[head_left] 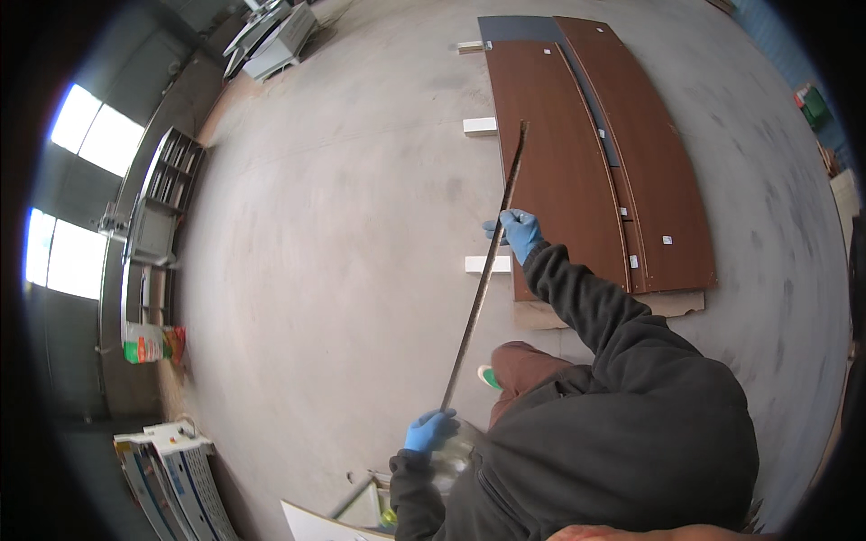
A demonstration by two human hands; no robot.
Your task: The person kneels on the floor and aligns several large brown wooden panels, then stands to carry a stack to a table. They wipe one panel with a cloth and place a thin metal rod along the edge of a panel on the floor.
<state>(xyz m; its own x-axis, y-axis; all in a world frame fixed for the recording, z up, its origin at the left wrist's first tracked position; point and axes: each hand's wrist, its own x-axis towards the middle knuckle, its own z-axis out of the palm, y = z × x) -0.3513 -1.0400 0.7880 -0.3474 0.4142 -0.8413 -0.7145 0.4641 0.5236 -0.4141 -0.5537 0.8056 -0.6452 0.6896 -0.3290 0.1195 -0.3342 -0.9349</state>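
Note:
A long, thin dark strip (pixel 476 311) slants across the middle of the view, its far end reaching over a stack of brown panels (pixel 559 171). My left hand (pixel 428 432), in a blue glove, is closed on the strip's near end close to my body. Farther out, my right hand (pixel 521 233), gloved in blue too, grips the strip past its middle beside the panels' left edge. What the strip is made of I cannot tell. Small white labels dot the panels, and a grey-blue board (pixel 519 28) shows beneath them.
White blocks (pixel 480 127) jut out left of the stack, with brown cardboard (pixel 541 315) at its near end. A rack (pixel 171 171) lines the left wall beside a colourful bag (pixel 144 344). Upright boards (pixel 176 478) stand lower left; a white machine (pixel 280 45) sits far left.

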